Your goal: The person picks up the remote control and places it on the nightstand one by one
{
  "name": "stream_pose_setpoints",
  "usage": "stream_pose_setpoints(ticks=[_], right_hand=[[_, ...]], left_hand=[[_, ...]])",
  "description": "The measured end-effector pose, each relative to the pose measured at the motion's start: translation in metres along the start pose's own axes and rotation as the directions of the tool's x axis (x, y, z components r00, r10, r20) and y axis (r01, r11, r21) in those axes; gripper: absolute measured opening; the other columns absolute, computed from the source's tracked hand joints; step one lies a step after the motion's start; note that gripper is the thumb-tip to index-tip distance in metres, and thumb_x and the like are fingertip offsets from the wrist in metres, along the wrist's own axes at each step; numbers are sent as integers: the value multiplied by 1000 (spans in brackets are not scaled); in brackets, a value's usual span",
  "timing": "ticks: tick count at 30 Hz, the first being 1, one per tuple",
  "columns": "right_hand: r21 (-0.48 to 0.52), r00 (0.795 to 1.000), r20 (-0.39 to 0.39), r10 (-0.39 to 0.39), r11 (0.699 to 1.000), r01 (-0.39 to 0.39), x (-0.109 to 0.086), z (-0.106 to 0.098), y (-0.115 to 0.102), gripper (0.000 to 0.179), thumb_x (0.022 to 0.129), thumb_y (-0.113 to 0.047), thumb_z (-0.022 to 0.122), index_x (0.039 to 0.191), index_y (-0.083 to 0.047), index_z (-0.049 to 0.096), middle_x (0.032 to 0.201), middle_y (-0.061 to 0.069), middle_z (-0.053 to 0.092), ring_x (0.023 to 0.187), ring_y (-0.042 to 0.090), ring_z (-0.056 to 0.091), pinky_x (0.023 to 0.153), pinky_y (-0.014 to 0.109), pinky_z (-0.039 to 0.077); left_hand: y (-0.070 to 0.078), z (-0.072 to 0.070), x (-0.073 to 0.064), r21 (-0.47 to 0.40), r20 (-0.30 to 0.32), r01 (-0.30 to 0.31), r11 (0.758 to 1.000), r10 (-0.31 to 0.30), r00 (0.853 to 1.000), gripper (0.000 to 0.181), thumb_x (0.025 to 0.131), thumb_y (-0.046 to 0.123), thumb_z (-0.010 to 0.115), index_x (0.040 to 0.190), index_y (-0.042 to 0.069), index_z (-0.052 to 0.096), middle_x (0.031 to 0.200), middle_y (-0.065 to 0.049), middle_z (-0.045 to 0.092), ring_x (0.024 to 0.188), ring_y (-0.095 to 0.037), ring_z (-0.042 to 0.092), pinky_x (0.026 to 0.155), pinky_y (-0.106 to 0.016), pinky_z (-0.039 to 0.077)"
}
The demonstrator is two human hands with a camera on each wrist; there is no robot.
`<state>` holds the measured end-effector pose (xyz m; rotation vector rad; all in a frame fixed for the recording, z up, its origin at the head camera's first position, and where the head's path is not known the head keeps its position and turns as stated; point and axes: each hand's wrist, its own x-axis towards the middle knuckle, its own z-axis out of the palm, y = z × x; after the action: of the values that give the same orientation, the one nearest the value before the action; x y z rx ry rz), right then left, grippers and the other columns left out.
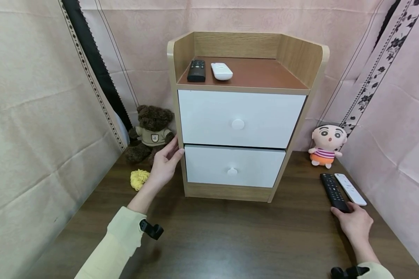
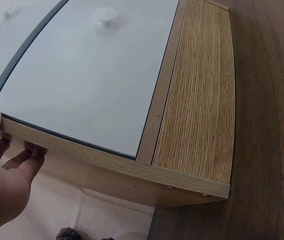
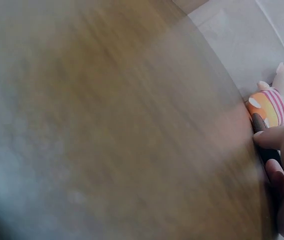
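Note:
My left hand (image 1: 165, 162) rests against the left edge of a small wooden cabinet (image 1: 227, 193). The left wrist view shows its thumb by the front edge and the fingertips (image 2: 36, 156) on the side panel. At the right, my right hand (image 1: 357, 223) grips the near end of a long black remote control (image 1: 332, 190) between thumb and fingers. The remote lies along the tabletop, beside a white remote control (image 1: 350, 189). In the right wrist view the black remote (image 3: 270, 154) is mostly hidden by the hand.
Both white drawers, upper (image 1: 209, 116) and lower (image 1: 206, 164), are closed. On the cabinet's top shelf lie a dark remote (image 1: 197, 71) and a white one (image 1: 222, 71). A teddy bear (image 1: 153, 120) and yellow bundle (image 1: 139, 179) are left; a cartoon doll (image 1: 326, 144) sits right.

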<state>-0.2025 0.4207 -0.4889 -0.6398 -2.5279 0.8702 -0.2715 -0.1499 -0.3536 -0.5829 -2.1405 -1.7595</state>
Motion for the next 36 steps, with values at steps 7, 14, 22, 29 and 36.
stream_pose_setpoints(ticks=[7,14,22,29,36], right_hand=[[20,998,-8,59,998,-59,-1,-2,1,60,89,-23,71,128,19,55,131,41,53,121,59,44,109,61,24],[80,989,2,149,986,-148,-3,-4,2,65,92,-33,69,135,14,55,136,41,49,128,60,34,106,62,28],[176,970,-50,236,959,-224,-6,-5,-3,63,91,-32,68,139,8,57,140,41,46,132,59,30,108,60,29],[290,951,-121,284,927,-240,-7,-7,3,62,89,-33,74,138,4,62,75,0,73,135,53,33,114,56,24],[391,930,-142,339,882,-262,-11,-13,2,66,86,-38,78,139,0,63,53,-44,37,107,16,54,105,32,33]], left_hand=[[0,0,0,-7,2,1,1000,-1,1000,57,108,13,57,159,5,33,159,-14,39,144,-31,41,112,-39,42],[1,1,1,-16,6,6,1000,-6,1000,58,107,12,57,160,5,33,160,-13,39,144,-30,41,113,-40,42],[1,1,0,-5,-1,12,1000,-12,1000,58,108,12,57,160,5,33,159,-13,40,143,-29,42,112,-39,42],[1,1,0,-7,4,11,1000,-11,1000,58,108,12,56,160,6,33,159,-12,40,143,-29,42,112,-38,43],[2,1,-1,-1,0,15,1000,-15,1000,58,108,13,57,160,6,33,159,-12,40,143,-29,43,112,-39,43]])
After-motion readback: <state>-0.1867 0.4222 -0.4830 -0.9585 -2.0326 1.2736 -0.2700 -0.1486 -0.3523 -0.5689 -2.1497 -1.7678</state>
